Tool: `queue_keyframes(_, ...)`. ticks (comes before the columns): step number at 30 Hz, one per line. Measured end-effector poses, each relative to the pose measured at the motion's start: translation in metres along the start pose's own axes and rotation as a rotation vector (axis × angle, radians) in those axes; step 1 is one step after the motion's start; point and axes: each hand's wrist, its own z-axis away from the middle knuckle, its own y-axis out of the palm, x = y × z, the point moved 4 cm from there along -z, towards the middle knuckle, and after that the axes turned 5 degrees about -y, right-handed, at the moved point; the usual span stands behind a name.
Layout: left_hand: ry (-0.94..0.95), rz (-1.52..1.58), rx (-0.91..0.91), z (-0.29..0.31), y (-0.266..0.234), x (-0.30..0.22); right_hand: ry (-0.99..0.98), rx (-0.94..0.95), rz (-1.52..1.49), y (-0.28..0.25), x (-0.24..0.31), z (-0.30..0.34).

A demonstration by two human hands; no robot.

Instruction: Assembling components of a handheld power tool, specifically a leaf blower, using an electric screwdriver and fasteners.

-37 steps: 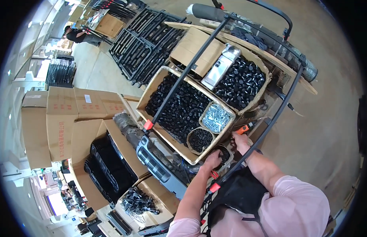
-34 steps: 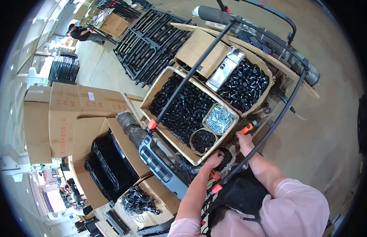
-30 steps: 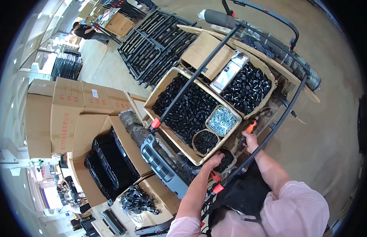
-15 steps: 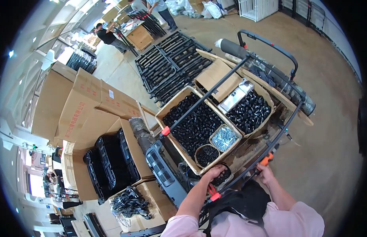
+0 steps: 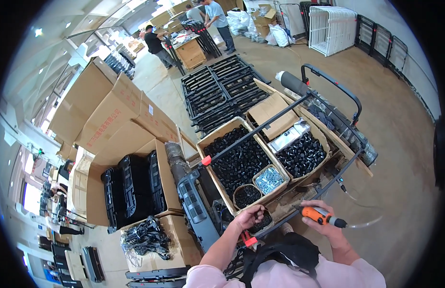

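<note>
In my right hand (image 5: 328,224) is an orange and black power screwdriver (image 5: 316,214), held level with a cable or hose trailing from its rear. My left hand (image 5: 250,218) has its fingers pinched together beside a small tub of dark small parts (image 5: 262,224); whatever is between the fingertips is too small to make out. A black metal tube frame (image 5: 261,127) with red end pieces lies over the bins in front of me. Under it is a wooden box (image 5: 217,178) of black plastic parts, with a small tub of silver screws (image 5: 269,179) and a tub of black screws (image 5: 246,196).
To the right, a second bin (image 5: 301,157) holds black parts and a metal tray. Padded rolls (image 5: 340,110) lie beyond it. On the left stand a carton of black plastic cases (image 5: 131,187) and bundled cables (image 5: 148,240). Stacked black frames (image 5: 222,91) lie ahead; people work further back.
My left hand has come up out of the small tub, fingers pinched. My right hand has brought the screwdriver up and inward over the frame. The view has shifted.
</note>
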Motion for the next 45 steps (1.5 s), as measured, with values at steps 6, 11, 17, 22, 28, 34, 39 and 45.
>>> queue_keyframes(6, 0.267, 0.086, -0.097, 0.030, 0.032, -0.003, 0.015, 0.132, 0.037, 0.028, -0.013, -0.034)
queue_keyframes(11, 0.509, 0.323, -0.192, 0.042, 0.049, 0.012, 0.011, 0.193, -0.286, 0.054, -0.037, -0.056)
queue_keyframes(17, 0.750, 0.554, -0.356, 0.057, 0.062, 0.035, -0.011, 0.420, -0.300, 0.091, -0.038, -0.083)
queue_keyframes(22, 0.858, 0.713, -0.393, 0.074, 0.067, 0.055, -0.001, 0.532, -0.355, 0.118, -0.035, -0.094)
queue_keyframes(28, 0.991, 0.848, -0.324, 0.087, 0.064, 0.067, -0.010, 0.656, -0.389, 0.144, -0.031, -0.087)
queue_keyframes(34, 1.034, 0.922, -0.371, 0.082, 0.072, 0.078, 0.107, 0.714, -0.401, 0.158, -0.029, -0.082)
queue_keyframes(39, 1.016, 0.982, -0.427, 0.085, 0.066, 0.078, 0.088, 0.743, -0.384, 0.168, -0.040, -0.079)
queue_keyframes(45, 1.007, 1.002, -0.352, 0.097, 0.055, 0.074, 0.131, 0.716, -0.360, 0.183, -0.040, -0.077)
